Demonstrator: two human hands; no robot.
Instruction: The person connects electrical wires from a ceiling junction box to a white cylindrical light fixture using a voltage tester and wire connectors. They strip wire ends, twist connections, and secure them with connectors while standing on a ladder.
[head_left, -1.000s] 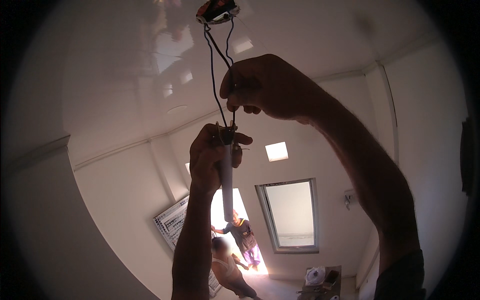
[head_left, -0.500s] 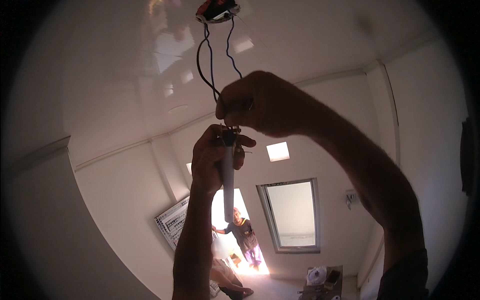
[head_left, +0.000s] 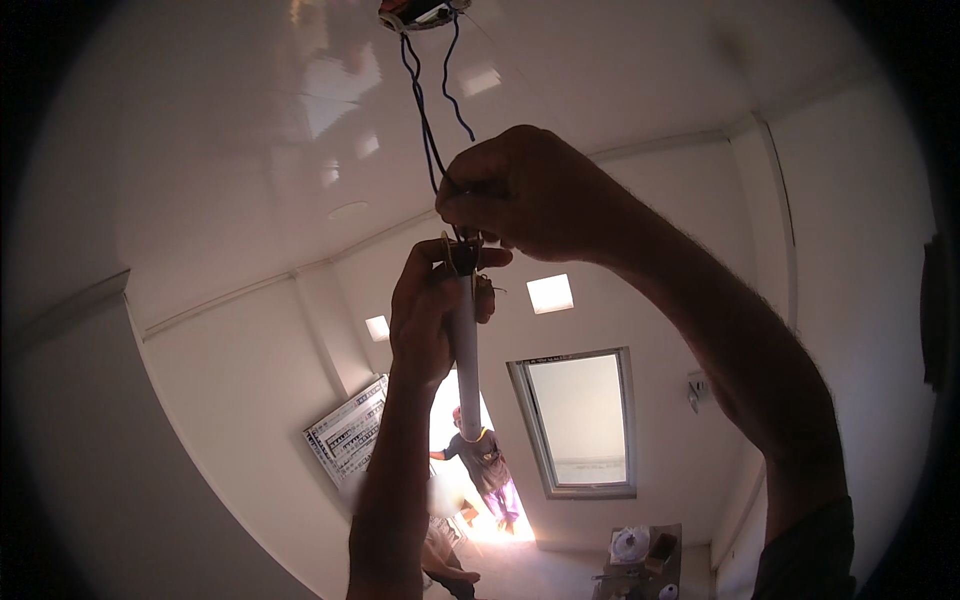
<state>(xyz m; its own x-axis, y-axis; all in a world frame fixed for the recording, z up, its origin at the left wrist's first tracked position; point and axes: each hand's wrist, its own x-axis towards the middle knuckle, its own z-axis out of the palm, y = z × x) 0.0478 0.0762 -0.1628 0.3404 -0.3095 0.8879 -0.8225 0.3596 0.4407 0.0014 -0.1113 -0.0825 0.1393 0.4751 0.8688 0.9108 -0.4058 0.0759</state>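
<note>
Both my arms reach up toward a ceiling opening [head_left: 428, 14] with dark wires [head_left: 417, 95] hanging from it. My left hand [head_left: 420, 320] is wrapped round a white rod [head_left: 466, 350], which hangs nearly upright. At the rod's dark top end, short thin wires stick out beside my fingers. Just above it, my right hand [head_left: 530, 195] is closed with its fingertips pinching the dark wires. A separate blue wire [head_left: 455, 85] dangles from the opening, its lower end loose just above my right hand. The exact joint between wires and rod is hidden by my fingers.
Below stands a person [head_left: 482, 465] in a bright doorway, with another person [head_left: 445, 560] lower down, partly behind my left forearm. A framed window [head_left: 580, 422] is on the wall. A small table [head_left: 640, 575] holds several items. A printed panel [head_left: 345, 430] leans at the left.
The black wire, bowed out before, now runs straighter into my right hand. The blue wire's loose end has come into sight. The rod's lower end has swung slightly right.
</note>
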